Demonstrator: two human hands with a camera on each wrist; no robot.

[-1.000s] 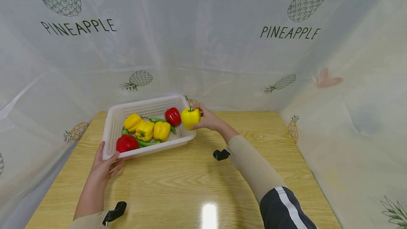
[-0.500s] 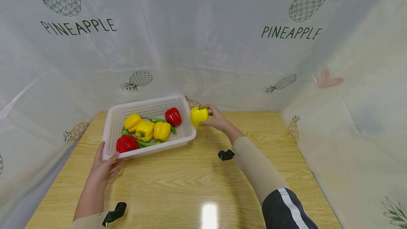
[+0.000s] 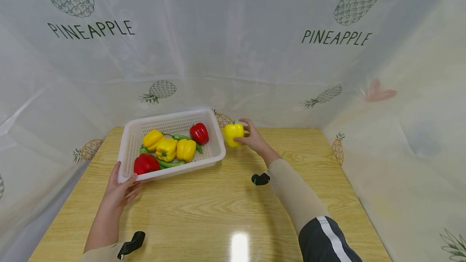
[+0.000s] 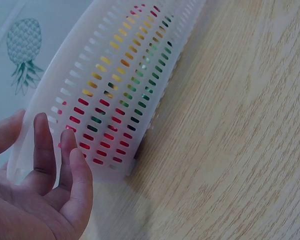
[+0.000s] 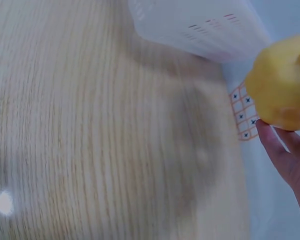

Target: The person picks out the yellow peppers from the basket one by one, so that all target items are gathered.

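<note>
A white plastic basket [image 3: 167,119] with slotted walls stands at the left of the wooden table. My left hand [image 3: 118,189] grips its front left corner; in the left wrist view, fingers [image 4: 80,175] curl near the slotted wall. Just right of the basket, my right hand [image 3: 255,138] holds a yellow bell pepper [image 3: 233,133], its stem up. In the right wrist view, fingertips touch the underside of the pepper [image 5: 280,85]. Inside the basket lie a red bell pepper [image 3: 199,133] at the back right, another red pepper [image 3: 145,164] at the front left, and several yellow peppers [image 3: 186,150].
Long green chili peppers [image 3: 171,164] lie among the bell peppers. Bare wooden table [image 3: 196,209] extends in front and to the right. A curtain printed with pineapples [image 3: 233,51] hangs along the back and both sides.
My right hand has moved the yellow bell pepper to the right, from over the basket's right rim to beside the basket. The left hand and the basket have stayed put.
</note>
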